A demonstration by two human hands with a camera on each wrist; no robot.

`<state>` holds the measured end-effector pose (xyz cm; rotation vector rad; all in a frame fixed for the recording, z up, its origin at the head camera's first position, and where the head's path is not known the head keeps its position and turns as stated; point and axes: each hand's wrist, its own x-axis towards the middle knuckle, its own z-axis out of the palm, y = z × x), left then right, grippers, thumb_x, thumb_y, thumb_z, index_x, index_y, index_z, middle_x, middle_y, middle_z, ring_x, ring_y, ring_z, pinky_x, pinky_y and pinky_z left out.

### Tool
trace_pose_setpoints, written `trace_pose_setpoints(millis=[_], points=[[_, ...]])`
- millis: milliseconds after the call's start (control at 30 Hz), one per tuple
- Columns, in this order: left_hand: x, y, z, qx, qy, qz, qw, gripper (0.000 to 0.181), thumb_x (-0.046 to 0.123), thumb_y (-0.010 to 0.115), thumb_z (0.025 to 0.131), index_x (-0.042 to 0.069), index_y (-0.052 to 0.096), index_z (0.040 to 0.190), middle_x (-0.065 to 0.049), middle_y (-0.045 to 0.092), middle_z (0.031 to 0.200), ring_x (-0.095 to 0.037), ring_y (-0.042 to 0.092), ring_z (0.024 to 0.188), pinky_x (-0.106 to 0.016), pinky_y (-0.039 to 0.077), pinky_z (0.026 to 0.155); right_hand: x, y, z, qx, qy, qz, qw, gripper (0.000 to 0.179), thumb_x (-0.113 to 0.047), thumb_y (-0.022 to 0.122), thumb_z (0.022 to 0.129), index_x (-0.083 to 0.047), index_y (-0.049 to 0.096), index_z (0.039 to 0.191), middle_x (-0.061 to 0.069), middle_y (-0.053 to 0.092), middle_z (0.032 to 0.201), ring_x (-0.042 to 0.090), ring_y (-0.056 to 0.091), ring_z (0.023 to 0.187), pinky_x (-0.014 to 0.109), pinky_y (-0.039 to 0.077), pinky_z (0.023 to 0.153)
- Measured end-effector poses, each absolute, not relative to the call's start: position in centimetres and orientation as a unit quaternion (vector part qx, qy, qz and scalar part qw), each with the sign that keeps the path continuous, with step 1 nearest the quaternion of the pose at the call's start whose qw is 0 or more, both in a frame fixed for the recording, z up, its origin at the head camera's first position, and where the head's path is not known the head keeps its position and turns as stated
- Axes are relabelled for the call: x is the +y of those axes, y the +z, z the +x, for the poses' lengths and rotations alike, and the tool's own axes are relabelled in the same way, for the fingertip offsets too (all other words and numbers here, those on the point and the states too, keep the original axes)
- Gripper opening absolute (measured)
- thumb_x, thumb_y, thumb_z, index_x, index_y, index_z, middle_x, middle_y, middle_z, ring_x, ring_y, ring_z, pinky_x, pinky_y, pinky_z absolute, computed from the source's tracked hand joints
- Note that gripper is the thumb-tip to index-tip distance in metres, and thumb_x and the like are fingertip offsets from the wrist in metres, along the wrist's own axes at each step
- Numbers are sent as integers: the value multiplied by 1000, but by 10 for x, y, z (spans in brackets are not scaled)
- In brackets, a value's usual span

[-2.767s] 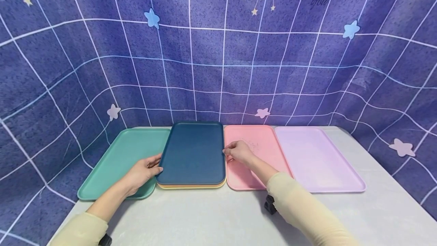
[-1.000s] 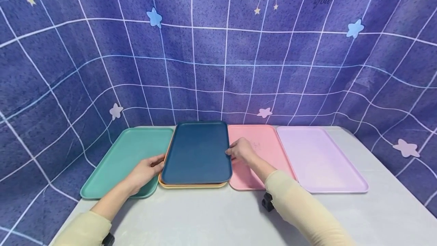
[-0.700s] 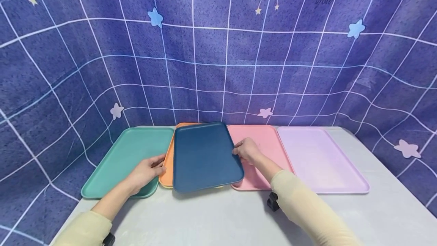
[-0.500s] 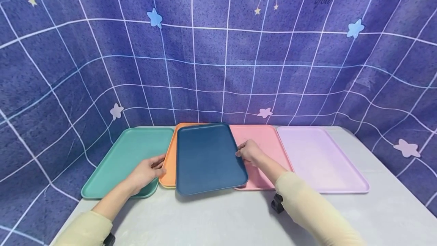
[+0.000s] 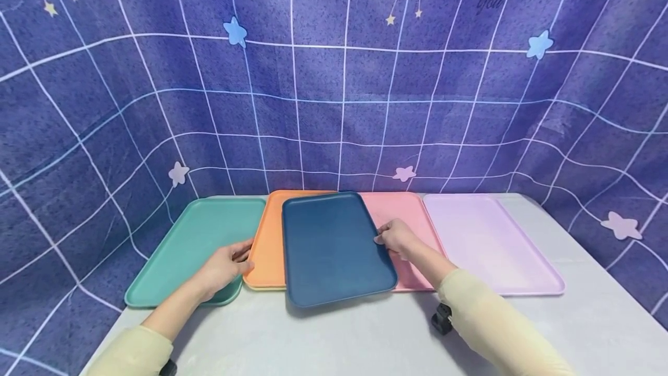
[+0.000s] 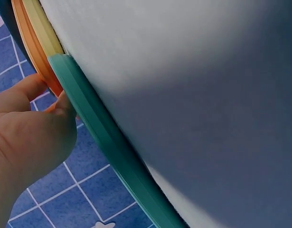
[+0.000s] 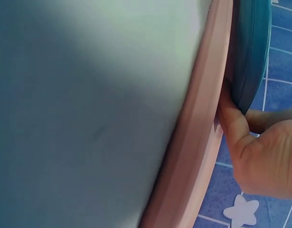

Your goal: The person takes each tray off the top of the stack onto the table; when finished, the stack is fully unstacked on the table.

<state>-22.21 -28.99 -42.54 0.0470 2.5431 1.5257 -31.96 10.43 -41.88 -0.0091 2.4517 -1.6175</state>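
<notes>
Trays are laid in a row on a pale grey table set against a blue gridded backdrop.

Furthest left, a green tray lies flat. The left hand rests over its near right corner, and the fingertips are seen touching the edge of the orange tray; the fingers are only loosely bent and nothing is gripped. From the left wrist view, a yellow tray is noted directly beneath the orange one, stacked.

Next, a dark blue tray is held off-square, partly over the orange tray and partly over the pink tray, its near edge reaching over the bare table. Its right rim is pinched by the right hand, thumb on top and fingers curled beneath, between the blue rim and the pink tray. Whether the blue tray touches the trays beneath cannot be told.

Furthest right, a lilac tray lies flat just beside the pink one, untouched.
</notes>
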Motion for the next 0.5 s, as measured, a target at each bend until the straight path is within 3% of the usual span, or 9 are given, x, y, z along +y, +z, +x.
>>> trace_pose_setpoints(millis=[200, 500], points=[[-292, -427, -223, 853, 514, 23, 89, 68, 6, 63, 100, -6, 27, 157, -29, 32, 158, -43, 30, 145, -44, 47, 105, 122, -420, -313, 807, -577, -8, 123, 31, 12, 62, 89, 17, 60, 120, -4, 38, 55, 2, 24, 41, 16, 22, 37], [-293, -427, -224, 855, 511, 30, 86, 69, 6, 63, 100, -5, 27, 157, -29, 33, 157, -44, 33, 143, -45, 47, 105, 142, -420, -301, 791, -595, -8, 140, 24, 11, 59, 93, 18, 61, 115, -3, 49, 57, 3, 37, 46, 16, 28, 40]])
